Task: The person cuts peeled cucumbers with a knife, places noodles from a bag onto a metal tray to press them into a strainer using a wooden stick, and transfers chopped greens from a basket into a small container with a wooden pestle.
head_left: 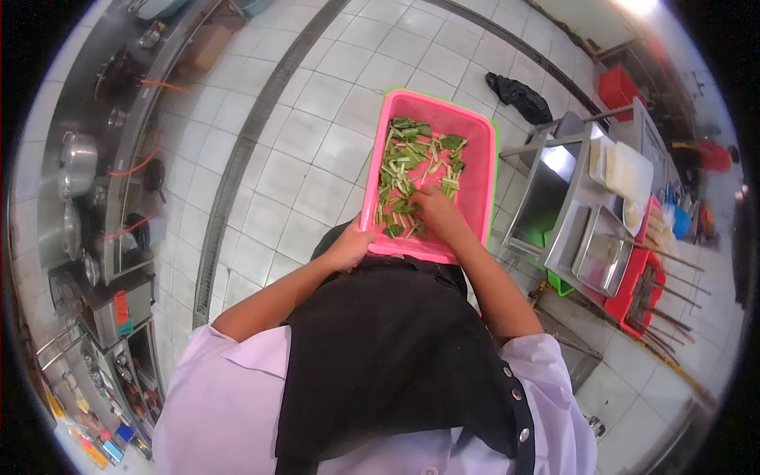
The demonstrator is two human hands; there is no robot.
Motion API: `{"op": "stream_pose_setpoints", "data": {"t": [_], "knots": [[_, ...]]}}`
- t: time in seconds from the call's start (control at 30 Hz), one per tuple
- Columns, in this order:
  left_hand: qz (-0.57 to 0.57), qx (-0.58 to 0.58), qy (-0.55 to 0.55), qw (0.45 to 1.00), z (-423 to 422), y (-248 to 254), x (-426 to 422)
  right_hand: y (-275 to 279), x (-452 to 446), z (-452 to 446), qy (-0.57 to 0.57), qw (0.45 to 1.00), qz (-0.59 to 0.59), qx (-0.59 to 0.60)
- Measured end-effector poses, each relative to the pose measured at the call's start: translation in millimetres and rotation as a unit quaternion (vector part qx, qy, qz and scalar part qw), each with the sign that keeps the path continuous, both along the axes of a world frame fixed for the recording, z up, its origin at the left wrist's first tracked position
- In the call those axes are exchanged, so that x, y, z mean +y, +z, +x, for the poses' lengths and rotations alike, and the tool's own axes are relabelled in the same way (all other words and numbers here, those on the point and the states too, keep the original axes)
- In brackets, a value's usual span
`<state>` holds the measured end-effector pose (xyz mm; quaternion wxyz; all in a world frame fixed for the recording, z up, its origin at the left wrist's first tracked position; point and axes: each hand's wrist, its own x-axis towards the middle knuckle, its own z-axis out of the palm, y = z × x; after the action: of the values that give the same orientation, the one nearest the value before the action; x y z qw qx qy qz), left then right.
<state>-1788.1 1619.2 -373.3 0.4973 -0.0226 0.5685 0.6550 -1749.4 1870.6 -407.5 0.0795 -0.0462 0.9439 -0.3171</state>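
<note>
A pink plastic basket [476, 178] is held in front of my apron, with a green rim showing along its outer side. Cut leafy greens [402, 162], pale stems and dark leaves, lie scattered across its bottom, mostly towards the left. My left hand [350, 245] grips the basket's near left corner. Down inside the basket, my right hand [434, 210] has its fingers bent among the greens. Its fingertips are partly hidden, and it seems to pinch some of the pieces.
To the right stands a metal table with a steel tray [604, 252], white cutting boards [625, 168] and a red basket [637, 289] holding long sticks. A black plastic bag [518, 96] lies on the tiled floor. Along the left runs a counter with a pot [77, 165].
</note>
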Motion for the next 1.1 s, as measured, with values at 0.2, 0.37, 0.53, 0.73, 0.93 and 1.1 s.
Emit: {"op": "stream_pose_setpoints", "data": {"t": [0.2,0.37,0.53,0.73,0.93,1.1], "knots": [[0.015,-0.128,0.054,0.990,-29,20,28,33,13,-30,0.028,0.968,-0.157,-0.193],[0.012,-0.080,0.036,0.996,-54,-6,17,18,-21,-52,0.057,0.975,-0.066,-0.204],[-0.104,-0.073,-0.005,0.992,-63,59,37,15,11,-52,0.028,0.967,-0.093,-0.235],[-0.002,-0.074,0.099,0.992,-52,3,38,8,79,-29,0.017,0.947,-0.201,-0.249],[-0.024,-0.045,0.061,0.997,-55,2,46,-9,60,-44,0.074,0.960,-0.068,-0.261],[0.013,-0.041,0.064,0.997,-57,14,45,-1,50,-50,0.082,0.957,0.053,-0.273]]}}
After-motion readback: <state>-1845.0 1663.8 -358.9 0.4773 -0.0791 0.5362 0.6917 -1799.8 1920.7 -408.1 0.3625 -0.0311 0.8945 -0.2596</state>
